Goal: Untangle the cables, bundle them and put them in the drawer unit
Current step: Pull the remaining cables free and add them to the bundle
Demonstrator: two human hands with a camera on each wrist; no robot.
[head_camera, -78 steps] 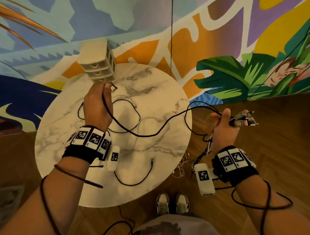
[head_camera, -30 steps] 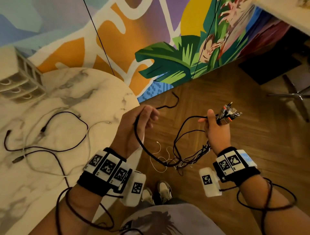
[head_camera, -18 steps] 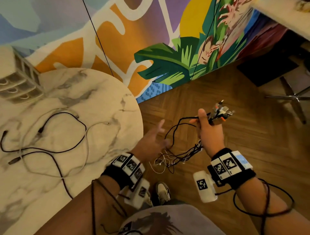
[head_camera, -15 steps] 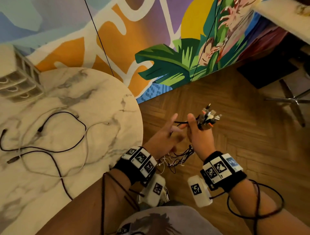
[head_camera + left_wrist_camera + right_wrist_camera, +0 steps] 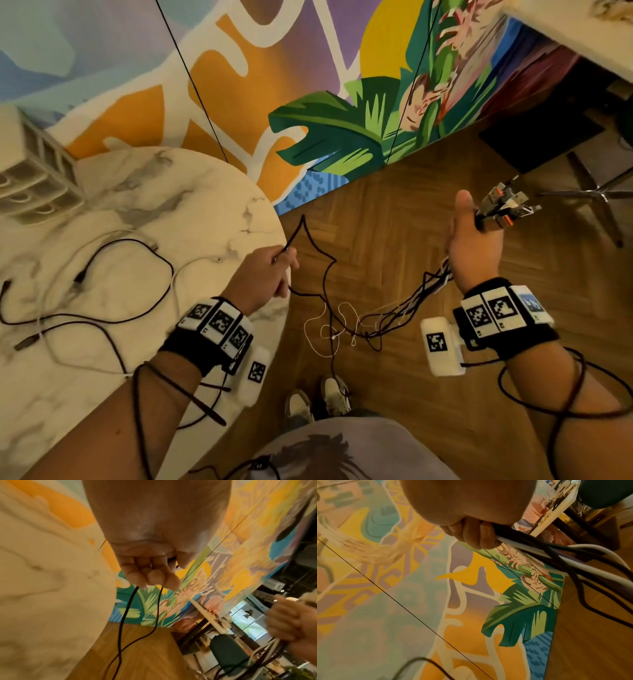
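Above floor | right hand (image 5: 474, 246) grips cable bundle (image 5: 411, 301), plugs (image 5: 503, 205) up-right | left hand (image 5: 262, 277) pinches black cable (image 5: 320, 253)

On the tabletop (image 5: 205, 192) to my left: drawer unit (image 5: 30, 171) at its far edge, loose cables (image 5: 102, 291) nearer me.

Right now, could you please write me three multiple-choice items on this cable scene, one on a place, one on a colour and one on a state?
1. Where is the beige plastic drawer unit?
A. on the round marble table
B. on the floor
C. in a hand

2. What colour is the cable pinched by the left hand?
A. white
B. black
C. red

3. What is the right hand doing?
A. hanging idle
B. pressing the table
C. gripping a bunch of cables

Answers: A, it stands at the table's far edge; B, a black strand leaves the fingers; C, connectors stick out above its fist.
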